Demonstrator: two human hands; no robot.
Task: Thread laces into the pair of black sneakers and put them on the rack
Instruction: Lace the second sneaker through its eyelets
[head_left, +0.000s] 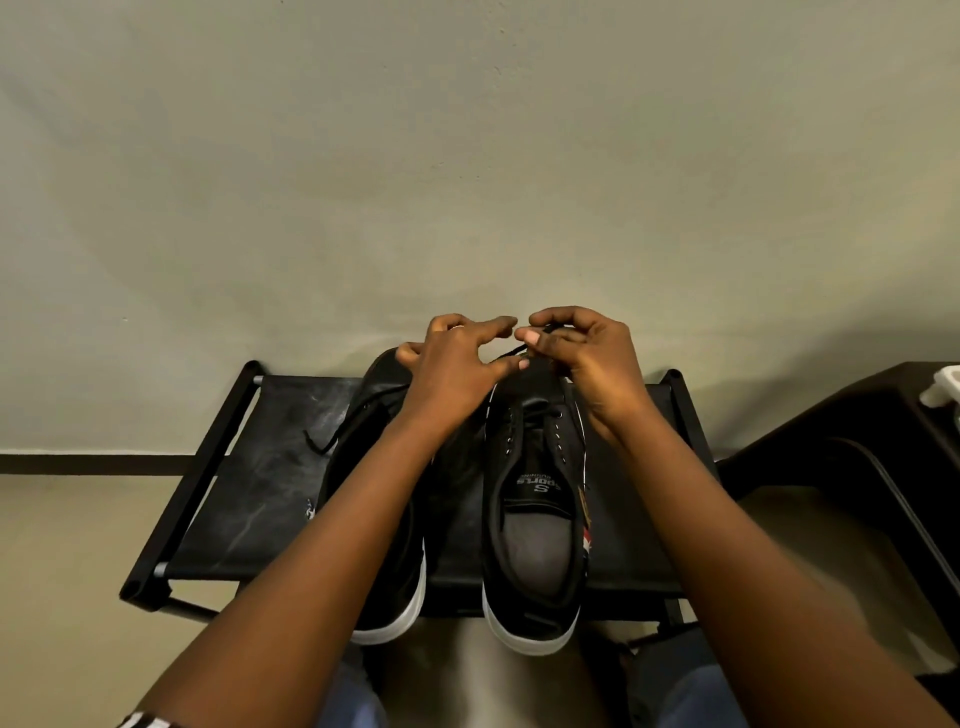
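Observation:
Two black sneakers with white soles stand side by side on the black rack (260, 467), heels toward me. The right sneaker (535, 519) shows a grey insole and empty eyelets along most of its opening. Over its toe my right hand (582, 358) pinches a black lace (511, 353) between thumb and curled fingers. My left hand (457, 358) hovers beside it with fingers spread, its thumb and forefinger close to the lace. My left forearm covers much of the left sneaker (384, 582). A loose lace end (322, 444) trails off that shoe to the left.
The rack stands against a plain wall. A dark piece of furniture (852, 431) with a white object (943, 389) on it sits at the right. My knees in blue trousers are at the bottom edge.

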